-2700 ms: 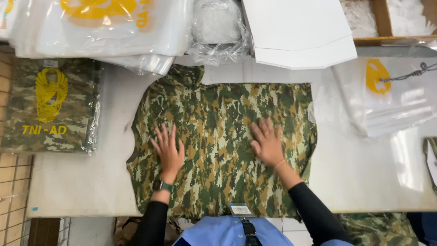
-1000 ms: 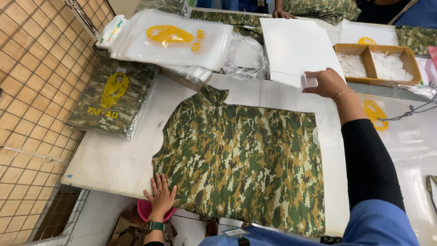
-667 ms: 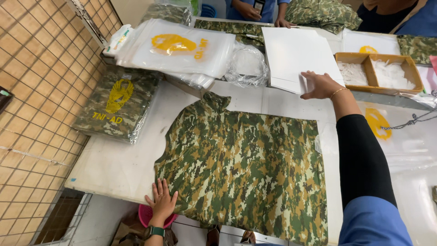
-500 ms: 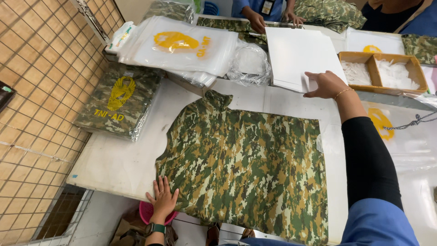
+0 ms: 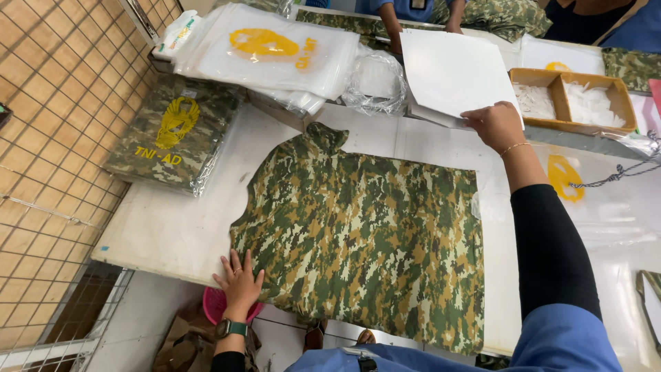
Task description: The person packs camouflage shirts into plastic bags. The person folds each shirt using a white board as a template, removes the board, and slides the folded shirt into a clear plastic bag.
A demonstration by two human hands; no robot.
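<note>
A camouflage shirt lies flat on the white table. My left hand rests with spread fingers on the shirt's near left hem at the table's front edge. My right hand reaches far across the table and grips the near edge of a stack of white cardboard sheets beyond the shirt.
A packed camouflage shirt in a clear bag lies at left. Several empty clear bags with yellow emblems are piled at the back, and a brown tray of white pieces stands at back right. Other people's hands work across the table. A tiled wall is at left.
Both hands left the middle of the shirt. My left hand moved to the near hem, my right reached out to the white sheets and stays on them. The view swung left.
</note>
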